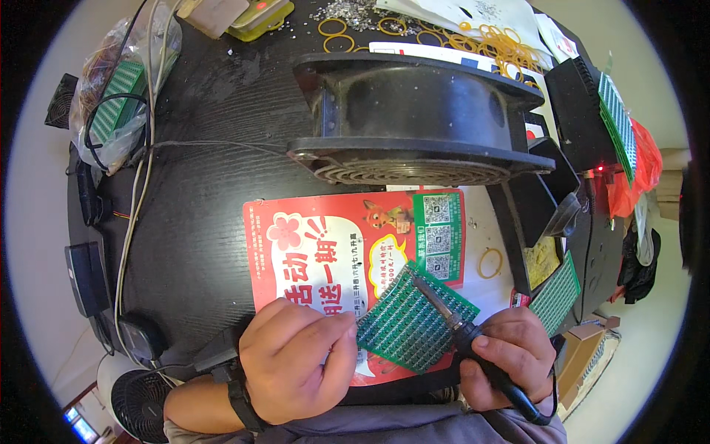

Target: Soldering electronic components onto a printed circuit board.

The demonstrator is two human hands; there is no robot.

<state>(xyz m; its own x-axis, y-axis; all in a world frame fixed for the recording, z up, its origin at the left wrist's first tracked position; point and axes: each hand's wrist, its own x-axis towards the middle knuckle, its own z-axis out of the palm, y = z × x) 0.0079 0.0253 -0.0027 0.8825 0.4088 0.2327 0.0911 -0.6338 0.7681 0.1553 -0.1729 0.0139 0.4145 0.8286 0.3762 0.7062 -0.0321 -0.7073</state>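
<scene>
A green circuit board [403, 333] with rows of small components lies tilted over a red and white printed sheet [285, 255]. My right hand [510, 359] grips the black handle of a soldering iron [464, 333]. The iron's metal tip reaches the board near its far corner. My left hand [299, 359], a dark band on its wrist, is closed in a pinch beside the board's left corner. What lies between those fingertips is too small or hidden to make out.
A large black fan [418, 111] stands just beyond the sheet. Behind it lie yellow rubber rings [503, 46] and scattered small metal parts [355, 11]. On the right are a soldering stand with a yellow sponge [543, 260] and another green board [556, 296]. Cables [150, 133] run down the left.
</scene>
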